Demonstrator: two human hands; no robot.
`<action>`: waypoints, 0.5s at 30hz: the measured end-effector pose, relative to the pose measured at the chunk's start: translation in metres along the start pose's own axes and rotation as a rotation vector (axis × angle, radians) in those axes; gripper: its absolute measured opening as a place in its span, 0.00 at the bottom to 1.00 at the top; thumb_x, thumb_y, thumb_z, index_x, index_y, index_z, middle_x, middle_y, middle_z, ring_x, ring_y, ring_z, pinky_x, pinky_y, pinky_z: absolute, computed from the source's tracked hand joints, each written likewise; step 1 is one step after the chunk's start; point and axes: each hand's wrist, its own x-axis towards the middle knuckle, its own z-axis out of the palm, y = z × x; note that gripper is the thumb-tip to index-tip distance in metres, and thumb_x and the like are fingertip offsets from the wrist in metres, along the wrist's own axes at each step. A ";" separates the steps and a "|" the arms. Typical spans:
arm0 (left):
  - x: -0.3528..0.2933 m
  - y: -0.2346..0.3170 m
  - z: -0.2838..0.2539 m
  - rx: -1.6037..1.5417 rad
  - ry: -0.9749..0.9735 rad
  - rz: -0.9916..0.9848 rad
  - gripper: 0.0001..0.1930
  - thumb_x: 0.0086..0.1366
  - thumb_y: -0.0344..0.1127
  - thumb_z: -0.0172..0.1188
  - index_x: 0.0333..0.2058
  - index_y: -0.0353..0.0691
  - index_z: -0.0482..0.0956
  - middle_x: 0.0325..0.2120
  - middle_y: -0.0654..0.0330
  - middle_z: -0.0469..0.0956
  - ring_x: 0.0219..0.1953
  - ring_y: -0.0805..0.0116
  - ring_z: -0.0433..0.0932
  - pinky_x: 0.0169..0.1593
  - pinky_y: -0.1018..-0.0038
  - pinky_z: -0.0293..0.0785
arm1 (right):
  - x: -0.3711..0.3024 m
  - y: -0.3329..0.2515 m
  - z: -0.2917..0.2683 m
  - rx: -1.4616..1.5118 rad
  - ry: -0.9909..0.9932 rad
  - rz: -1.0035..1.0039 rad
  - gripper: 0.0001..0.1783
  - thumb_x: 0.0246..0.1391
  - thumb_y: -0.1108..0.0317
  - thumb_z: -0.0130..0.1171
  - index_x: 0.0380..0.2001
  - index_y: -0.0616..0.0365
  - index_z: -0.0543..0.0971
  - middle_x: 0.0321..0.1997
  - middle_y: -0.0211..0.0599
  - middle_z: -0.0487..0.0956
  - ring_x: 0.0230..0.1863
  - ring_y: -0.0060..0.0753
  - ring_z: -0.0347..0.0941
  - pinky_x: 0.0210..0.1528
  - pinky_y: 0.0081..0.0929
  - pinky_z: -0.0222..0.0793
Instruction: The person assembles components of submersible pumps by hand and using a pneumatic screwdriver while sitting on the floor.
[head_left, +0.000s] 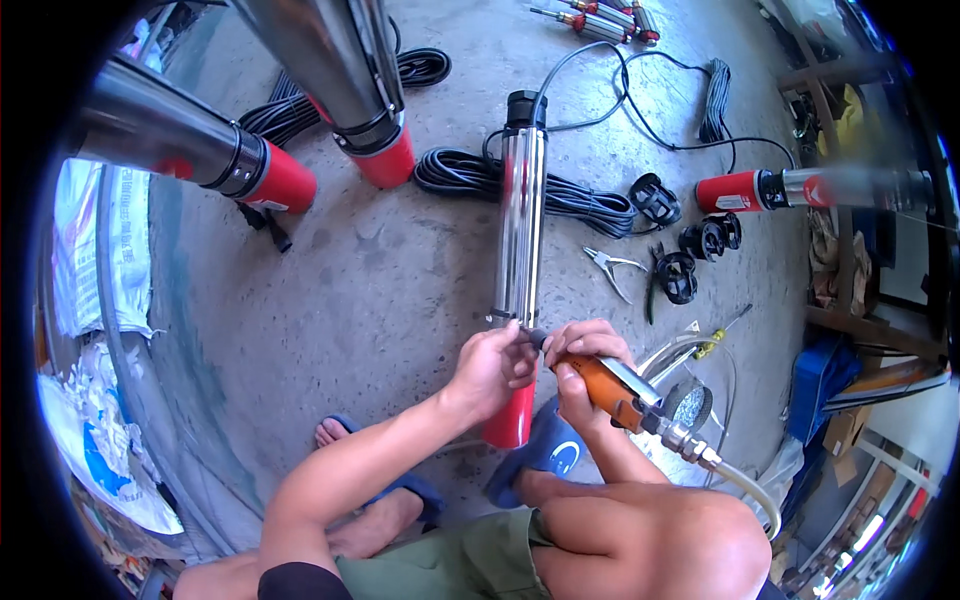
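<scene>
A long steel submersible pump (519,235) with a black top end and a red base (512,415) lies on the floor before me. My right hand (590,350) is wrapped round an orange air screwdriver (603,390), whose nose points left at the joint above the red base. A pale hose (745,482) runs from its metal coupling. Beside that nose, my left hand (488,368) is closed, thumb and fingers pinched at the joint. What the left fingers hold, if anything, is hidden.
Two more pumps with red ends (385,160) stand at the left. Another pump (735,192) lies at the right. Coiled black cable (585,205), black round fittings (676,277), pliers (612,268) and a dish of small metal parts (690,403) lie around. Shelving (850,325) lines the right.
</scene>
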 end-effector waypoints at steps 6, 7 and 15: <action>0.000 0.007 0.003 0.282 -0.002 0.055 0.18 0.73 0.42 0.49 0.31 0.35 0.78 0.22 0.62 0.77 0.20 0.72 0.72 0.24 0.75 0.66 | 0.006 0.009 -0.004 -0.107 -0.008 0.027 0.13 0.47 0.80 0.56 0.38 0.59 0.70 0.34 0.43 0.73 0.28 0.31 0.74 0.38 0.36 0.76; -0.003 0.006 0.004 0.395 -0.004 0.091 0.18 0.73 0.42 0.49 0.31 0.34 0.79 0.21 0.62 0.78 0.20 0.71 0.73 0.24 0.73 0.67 | 0.007 0.008 -0.006 -0.158 -0.040 0.033 0.14 0.47 0.80 0.55 0.39 0.58 0.68 0.35 0.43 0.71 0.26 0.30 0.72 0.38 0.37 0.75; 0.038 -0.027 -0.022 1.314 0.466 1.012 0.40 0.56 0.49 0.69 0.57 0.27 0.62 0.49 0.37 0.72 0.52 0.43 0.73 0.55 0.58 0.69 | 0.011 0.002 -0.020 -0.161 -0.138 0.054 0.12 0.47 0.79 0.57 0.37 0.59 0.70 0.34 0.42 0.72 0.25 0.31 0.71 0.34 0.36 0.75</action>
